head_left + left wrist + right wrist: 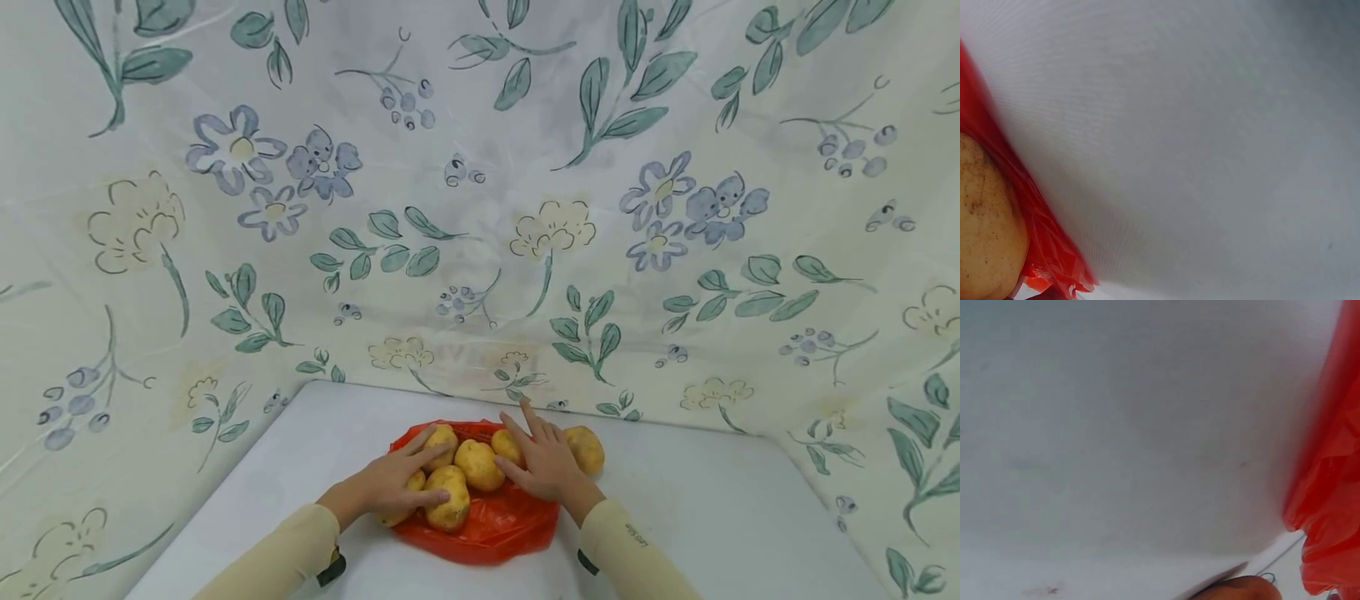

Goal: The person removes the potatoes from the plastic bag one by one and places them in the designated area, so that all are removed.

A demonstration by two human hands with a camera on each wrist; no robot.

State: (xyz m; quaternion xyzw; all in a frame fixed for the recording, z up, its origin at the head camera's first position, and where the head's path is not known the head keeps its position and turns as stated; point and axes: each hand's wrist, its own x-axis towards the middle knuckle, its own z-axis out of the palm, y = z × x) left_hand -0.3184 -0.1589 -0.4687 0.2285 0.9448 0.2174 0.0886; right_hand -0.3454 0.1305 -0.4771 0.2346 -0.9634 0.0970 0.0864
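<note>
Yellow-brown round potatoes (480, 463) heaped on crumpled red plastic bag (491, 521), lower centre of frame, on white tabletop (712, 508). Left hand (393, 483) flat across left potatoes, fingers straight; right hand (546, 460) spread over right ones, nothing clasped. Gathering or sorting underway, seemingly; next calls for curling round one potato.

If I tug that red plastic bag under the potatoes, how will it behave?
The red plastic bag looks thin and crinkled, so it would likely be floppy and bunch up rather than slide flat. Several potatoes lie on it, and both the left hand and right hand rest on them. That weight probably pins it; the rounded potatoes may roll off.
</note>
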